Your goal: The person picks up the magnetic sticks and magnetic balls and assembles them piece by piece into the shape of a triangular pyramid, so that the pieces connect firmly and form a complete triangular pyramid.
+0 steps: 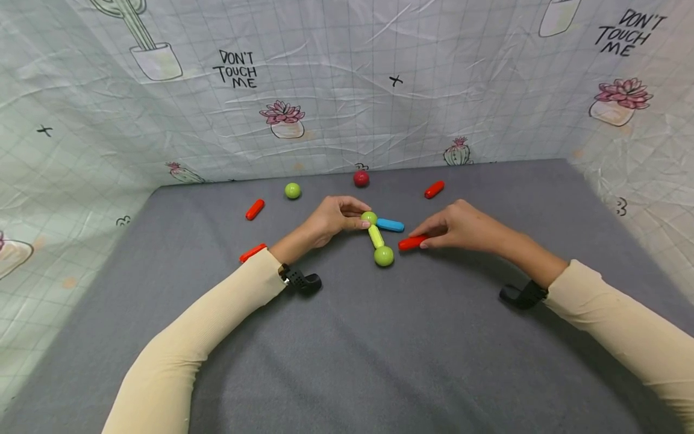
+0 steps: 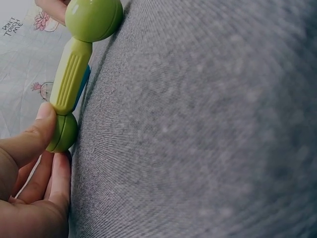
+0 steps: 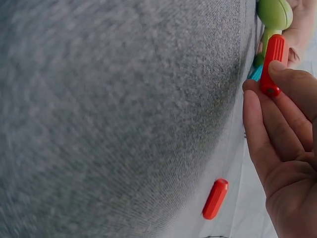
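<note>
My left hand (image 1: 332, 221) pinches green ball (image 1: 369, 217); yellow stick (image 1: 376, 237) joins it to second ball (image 1: 384, 256), blue stick (image 1: 390, 225) meets it (joined, I think). Right hand (image 1: 463, 228) pinches red stick (image 1: 410, 243), unattached. Loose on surface (image 1: 347, 361): three spare sticks (image 1: 255, 209), two spare balls (image 1: 293, 191).
</note>
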